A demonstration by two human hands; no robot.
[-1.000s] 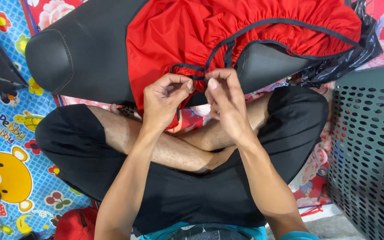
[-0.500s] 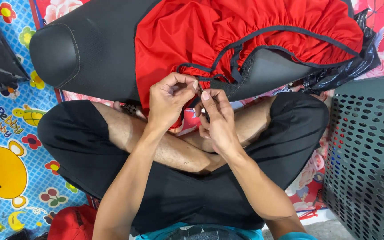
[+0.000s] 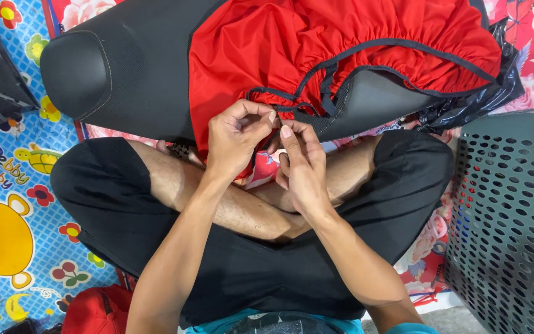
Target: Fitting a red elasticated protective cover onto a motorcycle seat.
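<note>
The dark drawstring (image 3: 292,108) at the gathered hem of the red cover (image 3: 316,43) lay at the near edge of the black seat (image 3: 137,68), just above the person's crossed legs. Over the last second the seat and cover had slid slightly right and nearer, and the hands had closed together. The left hand (image 3: 236,139) pinched the cord's end; the right hand (image 3: 301,164) seemed pinched on it too, though its fingertips were partly hidden. A perforated dark basket (image 3: 514,222) stood at right, a cartoon-printed mat (image 3: 7,204) at left.

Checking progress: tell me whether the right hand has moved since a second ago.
Yes. The right hand has closed in toward the left hand, nearer the black cord, judged against the crossed legs.
</note>
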